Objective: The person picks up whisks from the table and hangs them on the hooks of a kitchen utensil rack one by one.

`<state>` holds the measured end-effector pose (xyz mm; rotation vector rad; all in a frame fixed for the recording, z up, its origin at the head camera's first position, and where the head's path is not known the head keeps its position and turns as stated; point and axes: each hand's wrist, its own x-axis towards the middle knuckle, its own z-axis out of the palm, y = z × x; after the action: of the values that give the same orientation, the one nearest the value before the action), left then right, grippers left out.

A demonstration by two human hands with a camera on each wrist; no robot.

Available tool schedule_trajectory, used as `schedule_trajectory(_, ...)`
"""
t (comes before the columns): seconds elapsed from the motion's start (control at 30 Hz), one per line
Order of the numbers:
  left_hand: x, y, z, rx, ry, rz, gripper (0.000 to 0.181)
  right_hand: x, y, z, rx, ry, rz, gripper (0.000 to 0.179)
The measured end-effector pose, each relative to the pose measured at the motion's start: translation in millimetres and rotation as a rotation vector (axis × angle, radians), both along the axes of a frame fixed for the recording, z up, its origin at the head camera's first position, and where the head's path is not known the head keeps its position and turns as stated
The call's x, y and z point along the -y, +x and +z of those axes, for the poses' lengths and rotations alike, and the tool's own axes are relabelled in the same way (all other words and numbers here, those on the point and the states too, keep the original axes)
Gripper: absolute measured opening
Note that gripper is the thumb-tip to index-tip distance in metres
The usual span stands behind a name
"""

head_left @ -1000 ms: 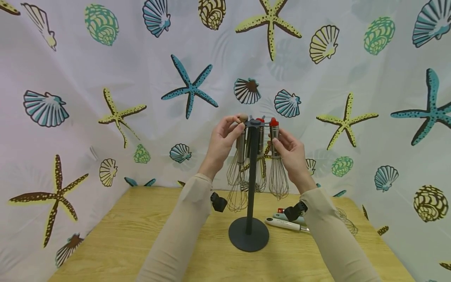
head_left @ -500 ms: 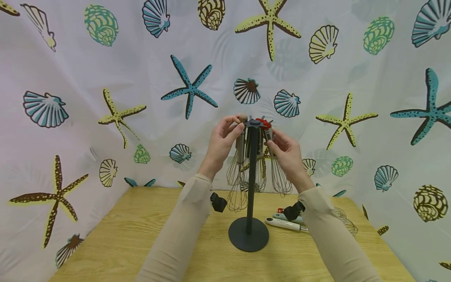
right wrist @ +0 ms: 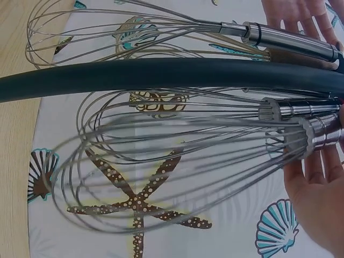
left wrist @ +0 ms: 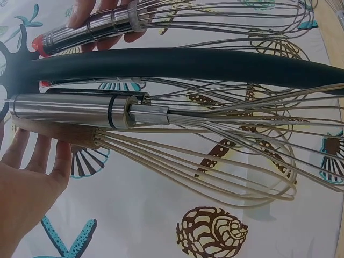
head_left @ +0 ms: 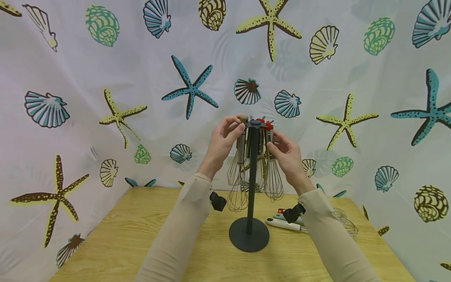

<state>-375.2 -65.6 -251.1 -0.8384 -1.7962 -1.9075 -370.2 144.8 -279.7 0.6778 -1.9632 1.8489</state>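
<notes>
A dark stand [head_left: 252,176] with a round base holds several hanging whisks, wire ends down. My right hand [head_left: 288,156] grips the steel handle of a red-capped whisk [head_left: 269,138], its cap close to the stand's right hook. At the hub's left side, my left hand [head_left: 220,143] pinches the top of a wooden-handled whisk [left wrist: 59,131]. In front of that one hangs a steel whisk with a black ring [left wrist: 67,110]. Another red-capped whisk [right wrist: 295,109] hangs behind the post, beside the one in my right hand.
On the wooden table [head_left: 148,235], right of the stand's base, lie a white-handled utensil [head_left: 283,224], a pale blue handle [head_left: 278,216] and wire loops [head_left: 347,223], partly covered by my right forearm. A shell-and-starfish printed curtain [head_left: 225,47] surrounds the table.
The red-capped whisk in my right hand has moved left toward the hub, tilted, then come back nearly upright and slightly lower. My left hand has stayed in place.
</notes>
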Motion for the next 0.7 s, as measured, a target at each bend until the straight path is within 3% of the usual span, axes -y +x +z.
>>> schedule_trajectory(0.33, -1.5, 1.4, 5.4, -0.004, 0.028, -0.003, 0.015, -2.1, -0.5, -2.3, 0.001, -0.017, 0.006, 0.047)
schedule_trajectory(0.7, -5.5, 2.7, 2.7, -0.009, 0.102, 0.015, 0.014, -6.7, -2.0, -17.3, 0.015, -0.035, 0.009, 0.041)
